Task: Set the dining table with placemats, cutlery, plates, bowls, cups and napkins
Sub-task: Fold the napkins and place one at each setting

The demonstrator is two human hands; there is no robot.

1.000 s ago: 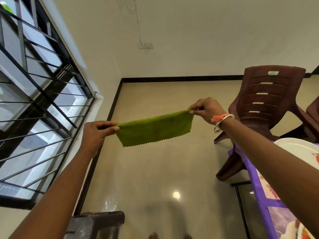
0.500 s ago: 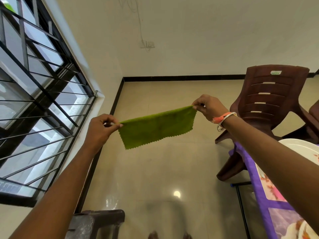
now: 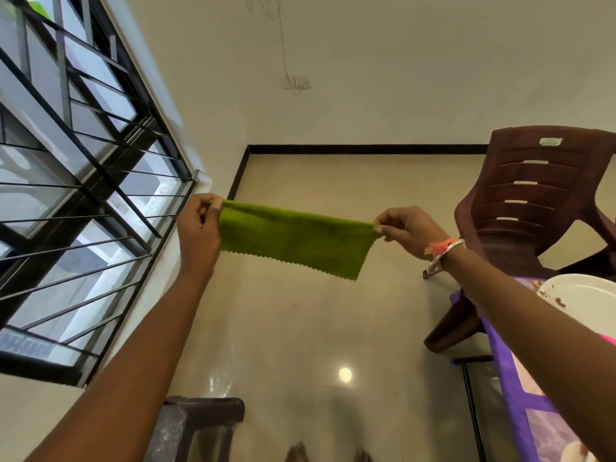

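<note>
A green napkin (image 3: 293,240) with a zigzag lower edge hung stretched in the air to the left of the brown plastic chair (image 3: 533,195), above the glossy floor and touching nothing but the two hands. The left hand (image 3: 198,228), on the napkin's end far from the chair, pinched the upper corner between thumb and forefinger. Its other fingers were curled in, and the corner itself was hidden behind them. The right hand (image 3: 408,231), just left of the chair, pinched the other upper corner between thumb and fingertips, the remaining fingers bent. A bangle (image 3: 445,256) with an orange thread sat at its wrist. A faint darker line ran down the napkin's middle; whether the cloth was doubled could not be told.

The chair's right side was cut off by the frame. Its front legs were partly hidden behind a purple printed cloth (image 3: 510,361), which lay nearer the camera than the chair. A white plate (image 3: 586,298) rested on that cloth, cut off at the right edge and partly covered by the right forearm. Dark specks on its rim were too small to identify.

Far left of the chair stood a barred window (image 3: 66,195). Low and left of the chair, only the top of a dark stool (image 3: 203,418) showed, with something shiny and blurred on it.
</note>
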